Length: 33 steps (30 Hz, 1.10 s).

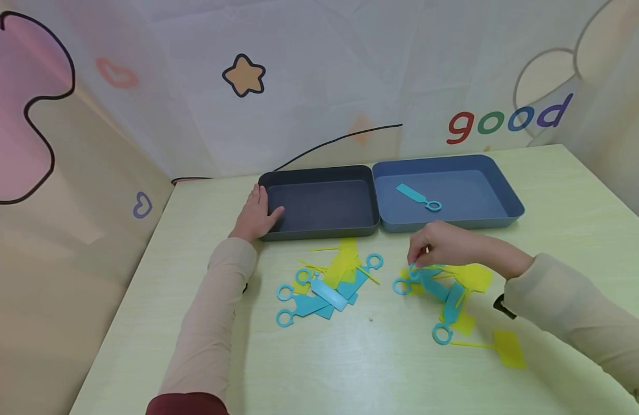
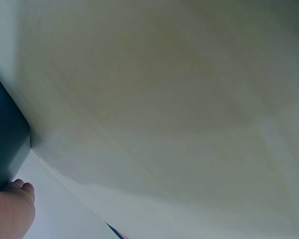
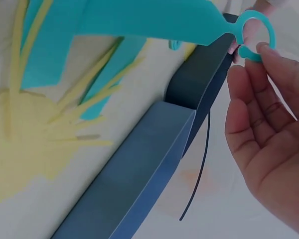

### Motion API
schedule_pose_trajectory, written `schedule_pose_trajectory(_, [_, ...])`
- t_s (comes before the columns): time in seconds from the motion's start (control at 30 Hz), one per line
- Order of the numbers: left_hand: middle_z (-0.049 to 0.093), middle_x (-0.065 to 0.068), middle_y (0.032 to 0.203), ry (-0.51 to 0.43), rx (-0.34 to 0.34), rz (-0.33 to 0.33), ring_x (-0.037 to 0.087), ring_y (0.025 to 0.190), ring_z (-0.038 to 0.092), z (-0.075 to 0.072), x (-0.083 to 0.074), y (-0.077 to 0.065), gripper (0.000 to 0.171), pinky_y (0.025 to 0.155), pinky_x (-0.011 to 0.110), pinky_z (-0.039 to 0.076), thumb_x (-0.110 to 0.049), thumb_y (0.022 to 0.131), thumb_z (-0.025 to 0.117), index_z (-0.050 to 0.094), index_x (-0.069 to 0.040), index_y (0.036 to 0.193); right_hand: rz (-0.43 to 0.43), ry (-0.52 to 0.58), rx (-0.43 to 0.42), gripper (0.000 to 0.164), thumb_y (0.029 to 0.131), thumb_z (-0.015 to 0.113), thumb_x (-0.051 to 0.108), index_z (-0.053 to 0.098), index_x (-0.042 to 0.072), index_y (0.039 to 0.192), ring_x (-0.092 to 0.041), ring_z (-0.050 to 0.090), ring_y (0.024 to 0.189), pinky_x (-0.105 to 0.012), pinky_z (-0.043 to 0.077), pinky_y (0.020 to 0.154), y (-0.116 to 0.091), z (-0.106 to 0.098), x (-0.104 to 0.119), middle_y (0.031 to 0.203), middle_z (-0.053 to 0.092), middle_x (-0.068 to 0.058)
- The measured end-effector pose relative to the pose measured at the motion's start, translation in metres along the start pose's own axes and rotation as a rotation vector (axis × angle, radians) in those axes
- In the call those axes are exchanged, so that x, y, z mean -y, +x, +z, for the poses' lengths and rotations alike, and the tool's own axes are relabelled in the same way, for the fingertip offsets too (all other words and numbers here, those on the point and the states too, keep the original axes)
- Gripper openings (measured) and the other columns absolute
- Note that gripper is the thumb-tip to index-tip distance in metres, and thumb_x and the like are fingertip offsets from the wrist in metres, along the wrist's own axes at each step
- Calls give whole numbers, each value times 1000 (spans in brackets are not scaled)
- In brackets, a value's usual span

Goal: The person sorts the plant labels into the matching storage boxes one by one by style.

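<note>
The right hand point(image 1: 446, 248) pinches the ring end of a turquoise tag point(image 3: 149, 20) between thumb and fingertips, over the right pile and just to the near side of the blue tray point(image 1: 511, 202). The left hand point(image 1: 254, 214) rests at the left end of the dark tray point(image 1: 319, 236), its fingers straight along the wall and its thumb over the rim, with no tag in it.

The held tag looks thin, flat and very light, probably smooth plastic: stiff enough to keep its shape, yet likely to bend at the narrow neck. The ring seems the best place to take hold, since it stands clear of the overlapping blades; its gap could catch on a neighbour, so a gentle lift suits it.

Counted by rings, there are eight turquoise tags: four in the left pile, three in the right pile including the held one, and one point(image 1: 412, 193) inside the blue tray. There are two trays, side by side on the far part of the table point(image 1: 350, 369). The yellow tags point(image 1: 475, 278) overlap too much in both piles to count, though one point(image 1: 509, 349) spreads out at the near right
</note>
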<state>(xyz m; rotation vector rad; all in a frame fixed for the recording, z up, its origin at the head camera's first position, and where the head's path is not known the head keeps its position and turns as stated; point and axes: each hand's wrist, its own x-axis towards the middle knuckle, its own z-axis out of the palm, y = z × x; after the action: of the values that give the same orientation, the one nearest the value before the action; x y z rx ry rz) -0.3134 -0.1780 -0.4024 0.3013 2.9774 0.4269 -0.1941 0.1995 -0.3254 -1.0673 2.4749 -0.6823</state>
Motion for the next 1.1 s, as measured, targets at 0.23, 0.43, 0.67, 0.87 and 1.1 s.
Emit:
schedule_pose_trajectory(0.23, [-9, 22, 146, 4, 1, -2, 33, 136, -2, 0, 1, 1, 80, 111, 41, 8, -50, 92, 28, -4, 7, 139, 115, 103, -68, 11, 79, 61, 4, 69, 3, 87, -11, 58, 69, -20, 48, 64, 0, -16, -4, 79, 67, -5])
schedule_pose_trajectory(0.43, [-8, 23, 146, 13, -2, 4, 34, 136, -1, 0, 3, 2, 80, 111, 42, 8, -49, 92, 29, -4, 8, 139, 236, 245, -172, 19, 81, 62, 10, 66, -3, 95, -10, 61, 70, -23, 49, 68, 2, -30, -19, 80, 68, -7])
schedule_pose_trajectory(0.67, [-9, 23, 146, 13, 3, 3, 34, 136, -1, 0, 2, 0, 80, 111, 41, 8, -49, 92, 29, -4, 8, 138, 433, 721, -426, 18, 84, 59, 13, 63, 0, 96, -12, 63, 68, -25, 52, 68, 5, -37, -45, 73, 66, 1])
schedule_pose_trajectory(0.87, [-9, 23, 146, 11, 7, -4, 34, 136, -2, -2, -2, -2, 79, 111, 41, 7, -48, 93, 29, -4, 8, 138, 524, 1110, -602, 8, 86, 56, 13, 63, 14, 81, -9, 64, 66, -18, 52, 64, 6, -42, -64, 72, 65, 3])
schedule_pose_trajectory(1.1, [-9, 22, 146, 14, 8, -11, 33, 136, -1, -2, -2, -2, 80, 111, 40, 8, -49, 92, 29, -4, 7, 139, 651, 1225, -703, 10, 86, 56, 16, 62, 14, 79, -8, 62, 66, -17, 51, 67, 11, -40, -86, 69, 63, 5])
